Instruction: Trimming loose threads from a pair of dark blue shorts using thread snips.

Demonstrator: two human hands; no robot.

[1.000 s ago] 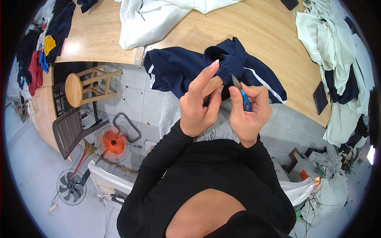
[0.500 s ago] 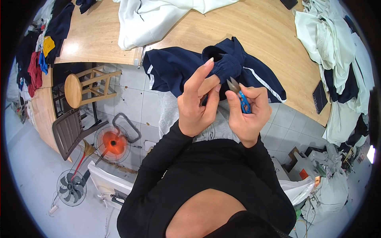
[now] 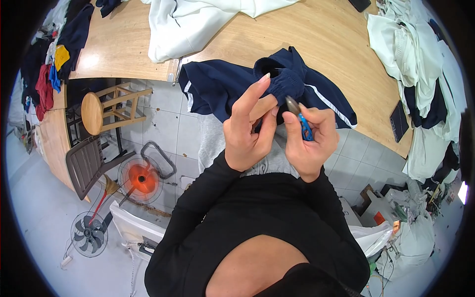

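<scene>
Navy shorts (image 3: pixel 217 79) with white side stripes lie over the table's near edge, their gathered elastic waistband bunched toward me. My left hand (image 3: pixel 248 133) has its thumb and a finger pinched together at the near edge of the waistband, with the index finger raised. Whether a loose thread lies in that pinch is too small to see. In my right hand (image 3: pixel 312 143) are blue-handled thread snips (image 3: pixel 307 129), squeezed so that the blades come together. Their tips point up and left, close beside the waistband and the left fingertips.
The wooden table (image 3: pixel 326 44) carries a white garment (image 3: pixel 188 29) at the far left, white clothes (image 3: pixel 396 44) piled at the right, and a dark phone (image 3: pixel 399 121) near its right edge. A wooden stool (image 3: pixel 92 114), a brown chair (image 3: pixel 84 163) and fans (image 3: pixel 141 178) stand at the left.
The snips' blades have gone from spread apart to pressed together. My left hand and the waistband have shifted very slightly right. The right hand stays in about the same place.
</scene>
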